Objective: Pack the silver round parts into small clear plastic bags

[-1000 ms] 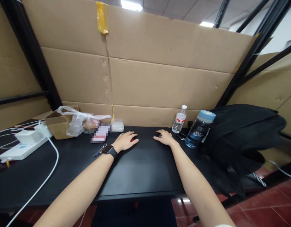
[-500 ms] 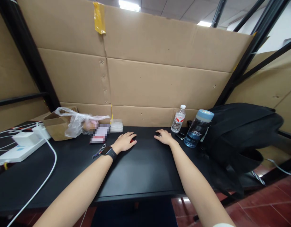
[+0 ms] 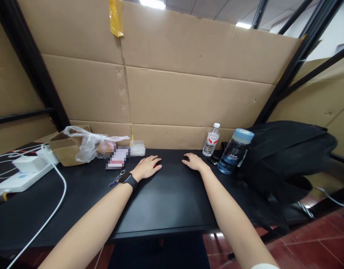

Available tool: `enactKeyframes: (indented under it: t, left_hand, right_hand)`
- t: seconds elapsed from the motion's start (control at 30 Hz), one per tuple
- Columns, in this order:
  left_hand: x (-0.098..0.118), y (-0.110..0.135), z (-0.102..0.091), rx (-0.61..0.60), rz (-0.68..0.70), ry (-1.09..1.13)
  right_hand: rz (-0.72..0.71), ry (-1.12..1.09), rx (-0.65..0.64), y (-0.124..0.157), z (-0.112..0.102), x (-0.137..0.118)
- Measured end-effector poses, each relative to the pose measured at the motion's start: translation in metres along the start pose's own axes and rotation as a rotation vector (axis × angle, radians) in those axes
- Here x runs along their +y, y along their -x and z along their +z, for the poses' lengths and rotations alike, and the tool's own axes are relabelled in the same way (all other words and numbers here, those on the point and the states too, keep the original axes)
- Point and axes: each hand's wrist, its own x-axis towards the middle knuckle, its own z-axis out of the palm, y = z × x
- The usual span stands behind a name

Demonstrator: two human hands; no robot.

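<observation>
My left hand lies flat on the black table, fingers stretched forward, with a small red thing partly showing under the fingertips. A black watch sits on that wrist. My right hand rests palm down a little to the right, fingers loosely extended over a small dark thing that I cannot make out. Both hands are near the table's back edge, close to the cardboard wall.
A small water bottle, a blue bottle and a black backpack stand right of my right hand. To the left are a white packet, a keyring, a paper bag with clear plastic, and a power strip with a white cable.
The view has shifted slightly; both hands stay in the same place on the table.
</observation>
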Motion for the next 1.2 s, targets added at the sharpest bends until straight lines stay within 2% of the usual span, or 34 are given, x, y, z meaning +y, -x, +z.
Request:
enactKeyframes:
  t: [0.27,0.47,0.57,0.77,0.97,1.2]
  left_hand:
    - [0.001,0.001,-0.002,0.028,0.011,0.049]
    - [0.002,0.006,-0.027,0.062,0.187,0.082]
    - [0.001,0.008,-0.038,0.096,0.218,0.065]
    - [0.008,0.009,-0.038,0.124,0.222,0.028]
    - [0.015,0.011,-0.034,0.172,0.102,-0.103]
    - [0.018,0.01,-0.031,0.181,0.071,-0.069]
  right_hand:
    - [-0.013,-0.004,0.015,-0.002,0.005,-0.003]
    - [-0.031,0.013,-0.011,0.0,-0.008,0.011]
    - [-0.056,0.013,0.0,0.005,-0.02,0.021]
    - [-0.037,-0.023,-0.021,0.012,-0.031,0.026]
    - [-0.021,-0.025,-0.006,0.011,-0.028,0.025]
    - [-0.1,-0.066,0.104,0.012,-0.03,0.02]
